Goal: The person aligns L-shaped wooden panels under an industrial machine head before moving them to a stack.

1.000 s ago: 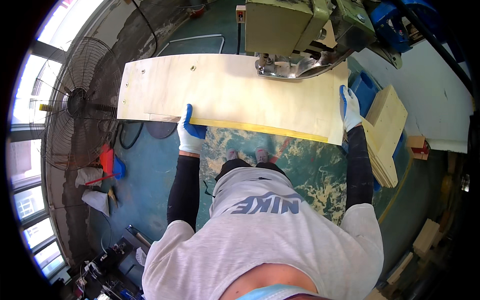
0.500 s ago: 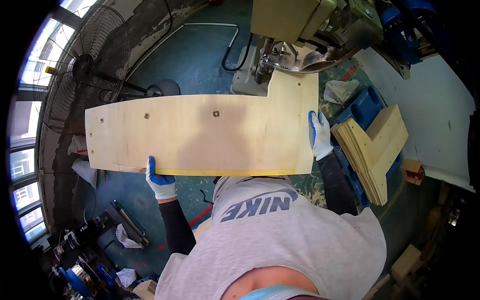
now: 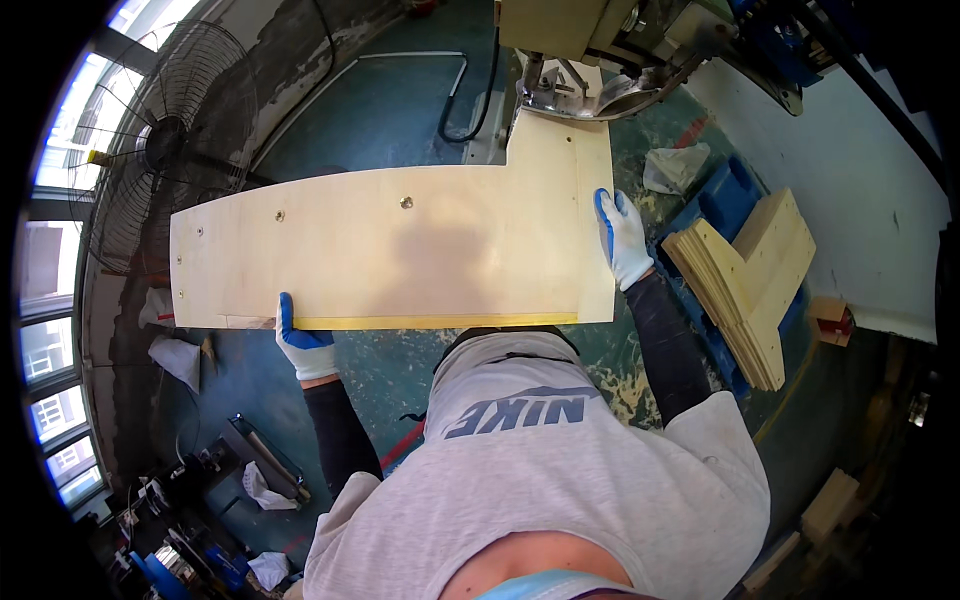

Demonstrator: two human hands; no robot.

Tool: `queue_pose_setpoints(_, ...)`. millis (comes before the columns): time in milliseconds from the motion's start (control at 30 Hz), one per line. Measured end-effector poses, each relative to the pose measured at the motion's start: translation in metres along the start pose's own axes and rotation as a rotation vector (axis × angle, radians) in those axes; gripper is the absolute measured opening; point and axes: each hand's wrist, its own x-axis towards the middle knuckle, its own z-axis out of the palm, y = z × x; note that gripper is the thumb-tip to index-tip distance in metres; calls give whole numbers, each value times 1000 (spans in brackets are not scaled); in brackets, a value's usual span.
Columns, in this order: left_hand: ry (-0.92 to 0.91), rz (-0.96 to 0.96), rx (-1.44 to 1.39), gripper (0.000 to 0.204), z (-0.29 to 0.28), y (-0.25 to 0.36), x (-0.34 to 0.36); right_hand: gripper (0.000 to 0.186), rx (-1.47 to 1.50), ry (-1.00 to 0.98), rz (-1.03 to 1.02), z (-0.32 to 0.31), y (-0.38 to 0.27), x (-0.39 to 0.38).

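A large L-shaped plywood panel (image 3: 350,250) lies level in front of me, with several small metal inserts and a yellow strip along its near edge. My left hand (image 3: 304,347), in a white and blue glove, grips that near edge left of middle, thumb on top and fingers hidden below. On the right edge, my gloved right hand (image 3: 625,240) holds the panel, its thumb side against the board. The panel's narrow arm reaches under the metal head of a green-grey machine (image 3: 575,95), which covers its far end.
Right of me, a stack of L-shaped plywood pieces (image 3: 745,285) rests on a blue pallet (image 3: 730,205). A floor fan (image 3: 165,145) stands at the left by the windows. White bags (image 3: 675,168) and a small cardboard box (image 3: 830,320) lie on the floor.
The panel has moved away from me and slightly left, its narrow arm going farther under the machine head. Both hands have travelled with it, keeping their hold.
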Motion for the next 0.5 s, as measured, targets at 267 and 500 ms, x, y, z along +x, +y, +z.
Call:
queue_pose_setpoints(267,20,-44,-46,25,-17,14,31,23,-222,-131,10,33,8,50)
queue_pose_setpoints(500,62,-144,-46,31,-25,9,46,28,-261,-74,41,55,11,59)
